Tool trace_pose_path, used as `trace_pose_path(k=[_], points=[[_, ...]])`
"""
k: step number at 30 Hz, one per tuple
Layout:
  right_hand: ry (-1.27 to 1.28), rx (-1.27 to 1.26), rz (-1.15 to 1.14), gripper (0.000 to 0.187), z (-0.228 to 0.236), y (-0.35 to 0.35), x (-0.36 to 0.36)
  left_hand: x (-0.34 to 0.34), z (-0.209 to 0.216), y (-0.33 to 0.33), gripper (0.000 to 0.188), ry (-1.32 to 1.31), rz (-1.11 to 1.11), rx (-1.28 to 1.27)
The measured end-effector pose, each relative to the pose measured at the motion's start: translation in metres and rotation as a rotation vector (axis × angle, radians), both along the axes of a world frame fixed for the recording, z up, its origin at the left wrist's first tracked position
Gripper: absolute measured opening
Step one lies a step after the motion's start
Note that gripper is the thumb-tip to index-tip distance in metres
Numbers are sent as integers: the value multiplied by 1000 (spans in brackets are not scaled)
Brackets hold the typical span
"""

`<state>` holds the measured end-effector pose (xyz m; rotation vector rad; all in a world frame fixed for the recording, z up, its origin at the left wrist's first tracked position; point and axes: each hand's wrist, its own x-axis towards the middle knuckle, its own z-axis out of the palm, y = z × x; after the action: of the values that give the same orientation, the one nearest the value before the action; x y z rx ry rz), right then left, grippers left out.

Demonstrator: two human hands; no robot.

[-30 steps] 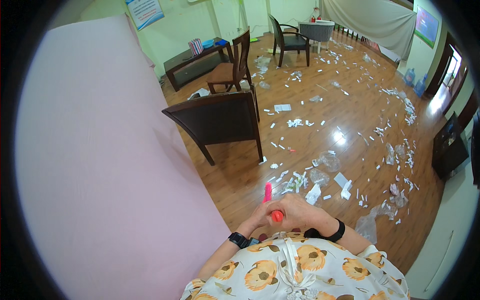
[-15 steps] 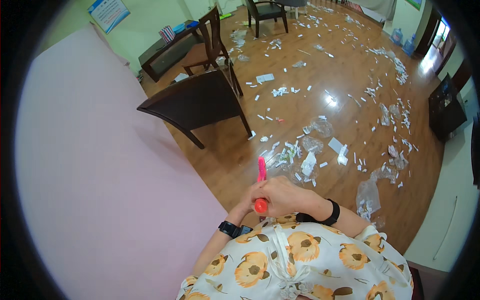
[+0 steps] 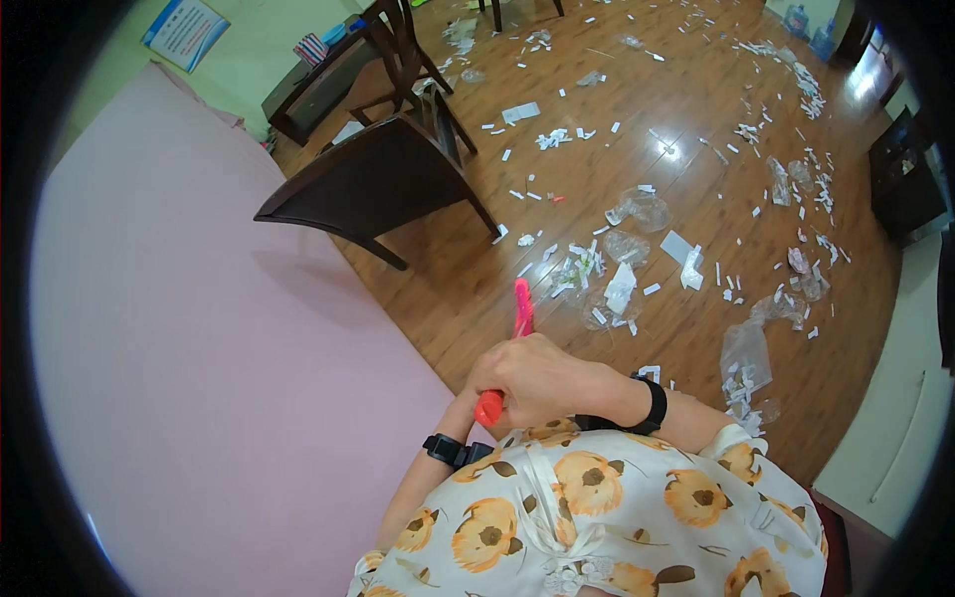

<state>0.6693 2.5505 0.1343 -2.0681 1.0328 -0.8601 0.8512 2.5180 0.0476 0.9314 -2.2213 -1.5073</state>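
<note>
Both my hands close together round a pole with a rounded red end, seen almost end-on. Beyond my knuckles shows its narrow pink head, scalloped along one side; I see no bristles, so I cannot tell whether it is a broom. My right hand wraps the pole just past the red end and covers most of my left hand, whose fingers are largely hidden. White paper scraps and clear plastic bags litter the wooden floor in front of the pink head.
A large pale pink surface fills the left side. Beyond it stand a dark chair, a second chair and a low dark table. More scraps trail along the right, near a dark cabinet and blue water bottles.
My hands and the pole's red end have shifted a little left, while the pink head sits farther up in view. The whole view has tilted slightly downward.
</note>
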Motion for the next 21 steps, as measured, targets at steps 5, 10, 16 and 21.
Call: trace_pose_path(k=[5,10,16,21], points=[[24,40,36,14,0,-6,-5,11,24,11,50,-56,45,-9],[-34,-14,43,17,1,-13,-11,6,32,10,50,-84,63,-32],[-40,2,71,17,1,-19,-19,-9,45,4,50,-118,49,-52],[-29,-71,143,17,5,-12,-28,-27,54,-10,50,-177,7,-73]])
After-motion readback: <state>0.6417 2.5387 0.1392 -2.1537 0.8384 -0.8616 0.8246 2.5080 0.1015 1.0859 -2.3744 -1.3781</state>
